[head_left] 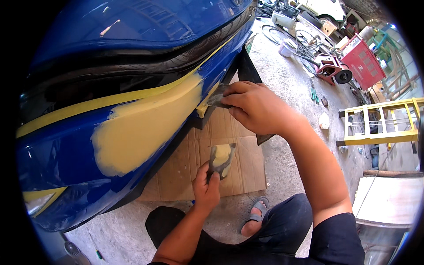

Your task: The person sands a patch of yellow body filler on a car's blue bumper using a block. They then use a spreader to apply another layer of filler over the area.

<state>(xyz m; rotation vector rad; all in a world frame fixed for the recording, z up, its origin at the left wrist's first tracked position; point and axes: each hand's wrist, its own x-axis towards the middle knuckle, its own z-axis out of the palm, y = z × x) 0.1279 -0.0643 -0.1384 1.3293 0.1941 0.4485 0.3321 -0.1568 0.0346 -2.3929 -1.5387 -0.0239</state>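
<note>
A blue car bumper [66,154] fills the left side, with a broad patch of yellowish body filler [141,128] smeared over its corner. Yellow masking tape [101,102] runs along the patch's upper edge. My right hand [251,106] is closed on a dark, flat putty spreader [217,96], its edge against the bumper's side beyond the patch, with a dab of filler there. Lower down, my left hand [206,187] grips a grey putty knife [216,165] upright; a lump of yellowish filler lies on its blade. That blade is apart from the bumper.
Flattened cardboard [243,176] lies on the concrete floor beneath the bumper. A yellow ladder [380,121] lies at the right. Farther back are a red machine [362,62], a wheeled red unit [331,68], cables and a white bucket [287,47]. A white panel [388,201] sits lower right.
</note>
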